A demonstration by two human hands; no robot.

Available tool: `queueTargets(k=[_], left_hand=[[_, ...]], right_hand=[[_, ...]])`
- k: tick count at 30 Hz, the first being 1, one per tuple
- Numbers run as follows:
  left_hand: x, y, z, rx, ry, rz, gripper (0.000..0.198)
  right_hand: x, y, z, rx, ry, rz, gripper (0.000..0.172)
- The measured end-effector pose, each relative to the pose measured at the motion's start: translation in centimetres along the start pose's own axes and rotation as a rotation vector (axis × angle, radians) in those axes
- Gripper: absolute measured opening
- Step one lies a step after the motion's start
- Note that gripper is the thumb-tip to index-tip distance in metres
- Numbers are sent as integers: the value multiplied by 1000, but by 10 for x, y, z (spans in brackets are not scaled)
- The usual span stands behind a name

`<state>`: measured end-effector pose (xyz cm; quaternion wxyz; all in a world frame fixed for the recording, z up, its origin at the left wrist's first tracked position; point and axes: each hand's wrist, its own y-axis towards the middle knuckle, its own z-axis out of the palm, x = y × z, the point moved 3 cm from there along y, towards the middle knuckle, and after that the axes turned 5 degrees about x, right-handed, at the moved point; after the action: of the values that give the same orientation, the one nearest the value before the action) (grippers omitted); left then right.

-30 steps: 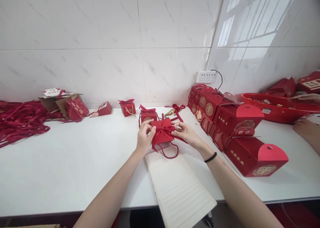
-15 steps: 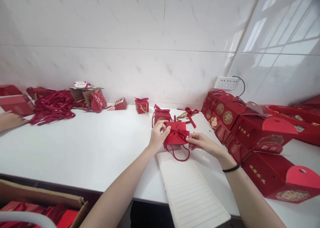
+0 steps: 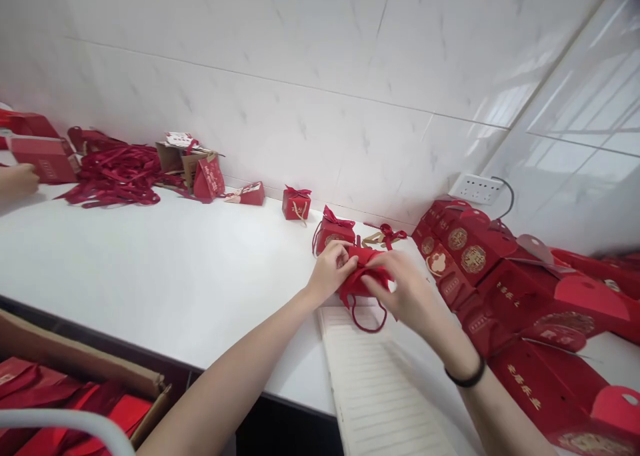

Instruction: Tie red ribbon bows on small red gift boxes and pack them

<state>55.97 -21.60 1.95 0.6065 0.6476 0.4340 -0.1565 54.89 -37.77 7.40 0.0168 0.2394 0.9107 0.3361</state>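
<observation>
A small red gift box [image 3: 360, 252] with a satin ribbon [image 3: 356, 284] tied across its top lies in front of me. Its dark red cord handle [image 3: 369, 330] loops toward me. My left hand [image 3: 330, 271] grips the box's left side, thumb and fingers closed at the ribbon. Over the top, my right hand [image 3: 411, 291] is closed in a loose pinch at the ribbon; it is slightly blurred and covers much of the bow. Just behind stands another ribboned gift box [image 3: 336, 232], partly hidden by my left hand.
A lined notebook [image 3: 390, 389] lies near the table edge. Red cartons [image 3: 530, 369] line the right side below a power strip [image 3: 477, 188]. A ribbon heap [image 3: 123, 173] and another person's hand [image 3: 19, 179] are at left. An open cardboard box [image 3: 80, 346] holds red pieces.
My right hand has moved from the ribbon's right end up over the bow. My left hand stays on the box. The view has tilted and shifted; the other person's hand has drawn back slightly.
</observation>
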Motion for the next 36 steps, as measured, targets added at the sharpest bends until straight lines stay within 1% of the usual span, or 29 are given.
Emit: queueTargets(k=[1, 2, 3, 5, 8, 13, 14, 16, 17, 18, 20, 22, 24, 26, 31, 33, 36], left_hand=[[0, 0, 0, 0, 3, 7, 26], [1, 0, 0, 1, 5, 11, 26], [1, 1, 0, 1, 5, 8, 27], [3, 1, 0, -1, 4, -18, 26], [5, 2, -2, -19, 5, -53, 27], [6, 3, 0, -11, 29, -71, 28], [5, 3, 1, -7, 17, -68, 27], [3, 3, 3, -5, -28, -49, 17], [1, 4, 4, -2, -40, -27, 10], [-2, 4, 5, 9, -31, 7, 8], [-8, 4, 6, 58, 50, 83, 12], [-13, 4, 7, 122, 146, 132, 19], [-14, 3, 6, 151, 193, 118, 26], [-15, 3, 5, 158, 199, 95, 27], [-23, 2, 6, 191, 182, 80, 9], [-25, 3, 5, 198, 180, 48, 7], [-24, 4, 5, 241, 181, 3, 9]], right_hand=[[12, 1, 11, 8, -41, -127, 13], [20, 1, 20, -11, -100, -202, 14], [25, -1, 28, -28, -156, -245, 16], [26, -8, 39, -75, -251, -271, 20], [20, -17, 46, -99, -294, -266, 17], [18, -24, 45, -163, -233, -226, 14], [19, -25, 44, -171, -219, -230, 14], [21, -25, 43, -178, -199, -229, 15], [21, -25, 42, -179, -193, -225, 14], [22, -25, 42, -182, -187, -223, 14], [22, -24, 42, -185, -174, -231, 13], [22, -24, 43, -178, -160, -244, 12], [21, -24, 45, -170, -150, -253, 12], [21, -24, 47, -162, -144, -262, 13], [25, -25, 46, -118, -105, -273, 18], [26, -25, 43, -113, -87, -260, 20], [27, -25, 40, -109, -62, -261, 19]])
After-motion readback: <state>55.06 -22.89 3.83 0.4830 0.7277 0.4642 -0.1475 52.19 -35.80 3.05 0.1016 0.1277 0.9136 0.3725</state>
